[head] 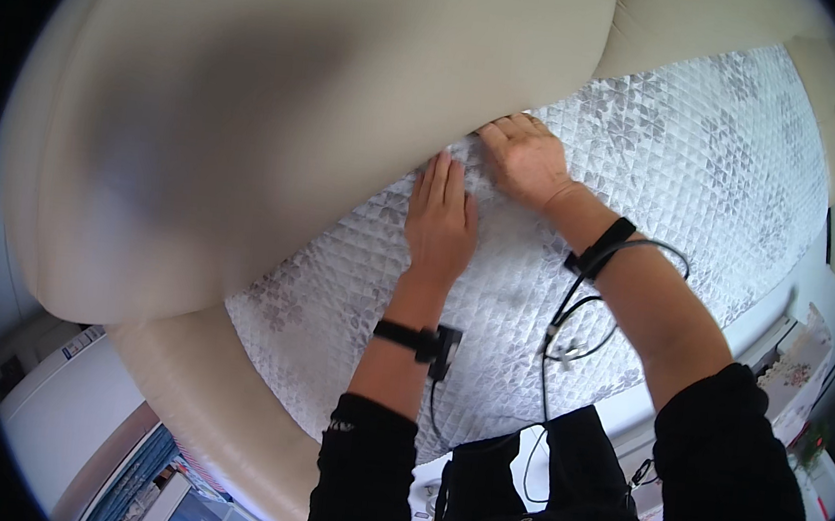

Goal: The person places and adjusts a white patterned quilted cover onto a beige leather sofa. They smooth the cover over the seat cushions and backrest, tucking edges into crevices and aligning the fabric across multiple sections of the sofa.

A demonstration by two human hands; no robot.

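Note:
A white quilted sofa cover (507, 269) with a grey leaf and flower pattern lies over the seat of a beige leather-look sofa. Its far edge meets the base of the padded backrest (423, 50). My left hand (442, 221) lies flat on the cover, palm down, fingers extended, its fingertips at that seam. To its right, my right hand (525, 158) presses at the same seam with bent fingers. Those fingertips are partly hidden at the backrest's lower edge, so whether they pinch the cloth is unclear.
Black straps with a small device (443, 349) and cables (571, 305) sit on both forearms; one cable loops over the cover. A padded armrest (222, 407) curves at lower left, beside a white cabinet (74, 378). A floral cloth (795, 372) hangs at far right.

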